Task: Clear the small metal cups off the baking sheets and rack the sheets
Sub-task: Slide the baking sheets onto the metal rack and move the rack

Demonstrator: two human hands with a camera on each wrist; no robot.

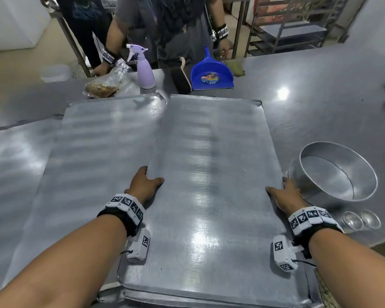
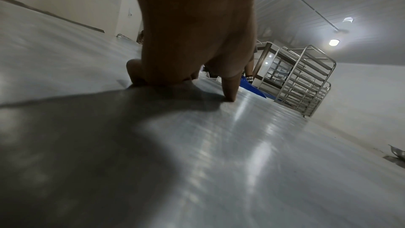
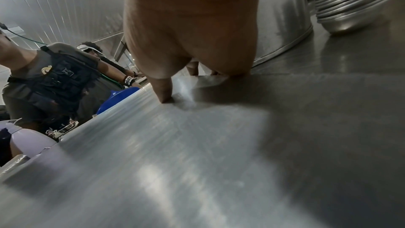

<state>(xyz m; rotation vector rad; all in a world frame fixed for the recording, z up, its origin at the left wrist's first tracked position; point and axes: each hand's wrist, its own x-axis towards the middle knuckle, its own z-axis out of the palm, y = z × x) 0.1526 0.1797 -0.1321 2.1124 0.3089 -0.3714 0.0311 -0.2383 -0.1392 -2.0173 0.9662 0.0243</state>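
**Both hands clamped on the near sheet, cups already set aside**

At the far left, a second baking sheet (image 1: 93, 147) lay flat on the steel table (image 1: 320, 90), bare of cups, its right edge tucked under the sheet being handled; it was probably waiting its turn.

The left hand (image 1: 145, 183) gripped the left long edge of the near baking sheet (image 1: 209, 174). Its thumb (image 2: 229, 91) pressed down on the top face while the other fingers curled over the rim and went out of sight beneath it. That pinch, I judge, was chosen because a thin, wide sheet gives no other purchase than its edges.

The sheet itself was empty and sat slightly over its neighbour, its near end reaching the table's front edge, so the clearing step looked finished and the lift toward the rack (image 2: 302, 79), standing well beyond the table, seemed next.

The right hand (image 1: 285, 194) mirrored the left on the opposite long edge, with the thumb on top and the fingers wrapped around the rim. Taking both sides likely kept the sheet level and stopped it flexing.

Just right of that hand stood a round pan (image 1: 336, 172), and nearer the front, the small metal cups (image 1: 360, 220) sat nested in stacks on the table, clear of the sheets.
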